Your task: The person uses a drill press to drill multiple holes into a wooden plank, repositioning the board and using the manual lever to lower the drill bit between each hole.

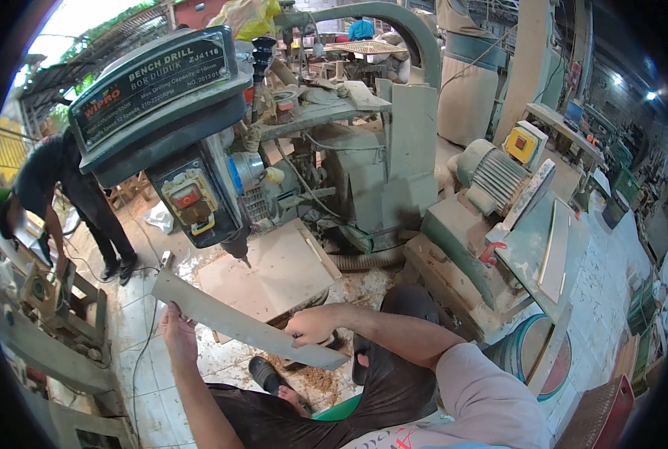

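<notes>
Dusty drill head [171, 112], upper left; left hand [178, 331] and right hand [311, 325] grip long, flat wooden board [236, 316], below centre.

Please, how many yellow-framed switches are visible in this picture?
2: one switch on the front of the bench drill, another switch beside the finned motor at right. Others may be hidden elsewhere.
</notes>
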### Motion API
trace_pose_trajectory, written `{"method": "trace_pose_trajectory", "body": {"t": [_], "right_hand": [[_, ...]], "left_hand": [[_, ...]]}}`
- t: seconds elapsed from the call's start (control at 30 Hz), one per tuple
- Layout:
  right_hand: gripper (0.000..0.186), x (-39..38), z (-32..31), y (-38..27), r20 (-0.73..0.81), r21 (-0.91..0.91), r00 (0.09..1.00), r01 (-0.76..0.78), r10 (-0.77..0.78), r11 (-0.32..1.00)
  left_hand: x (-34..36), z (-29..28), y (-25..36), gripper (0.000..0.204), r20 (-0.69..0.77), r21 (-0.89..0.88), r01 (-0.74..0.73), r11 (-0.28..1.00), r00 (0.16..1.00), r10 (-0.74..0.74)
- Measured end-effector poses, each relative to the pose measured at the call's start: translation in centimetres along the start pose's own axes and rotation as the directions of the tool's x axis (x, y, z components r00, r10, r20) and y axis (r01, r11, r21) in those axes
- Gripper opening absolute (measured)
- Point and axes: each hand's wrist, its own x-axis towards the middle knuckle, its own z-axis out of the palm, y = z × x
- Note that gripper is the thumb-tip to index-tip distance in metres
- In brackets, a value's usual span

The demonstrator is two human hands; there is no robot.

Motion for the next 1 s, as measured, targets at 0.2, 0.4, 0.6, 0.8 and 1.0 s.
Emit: {"method": "trace_pose_trajectory", "body": {"t": [0.2, 0.4, 0.6, 0.8, 1.0], "right_hand": [[0.029, 0.7, 0.3, -0.1, -0.027, 0.016, 0.999, 0.024, -0.024, 1.0], [0.031, 0.9, -0.1, -1.2, -0.094, 0.101, 0.996, 0.015, -0.005, 0.995], [0.03, 2.3, 1.6, -1.2, -0.29, 0.172, 0.953, 0.146, -0.092, 0.974], [0.031, 1.6, 2.0, -1.0, -0.216, 0.2, 0.975, 0.106, -0.062, 0.974], [0.027, 1.8, 0.0, -0.4, -0.408, 0.06, 0.911, 0.098, -0.065, 0.993]], "left_hand": [[0.1, 0.0, 0.3, 0.039, -0.033, 0.111, 0.085, 0.99, 0.996, -0.082], [0.0, 2.9, -0.5, 0.044, -0.241, -0.043, 0.104, 0.994, 0.964, -0.111], [0.8, 0.4, -1.9, 0.049, -0.264, -0.142, -0.08, 0.987, 0.964, 0.04], [0.5, 0.3, -1.8, 0.05, -0.485, -0.137, -0.133, 0.982, 0.873, 0.051], [1.5, -2.5, -3.1, 0.049, -0.501, -0.031, -0.178, 0.983, 0.854, 0.139]]}}
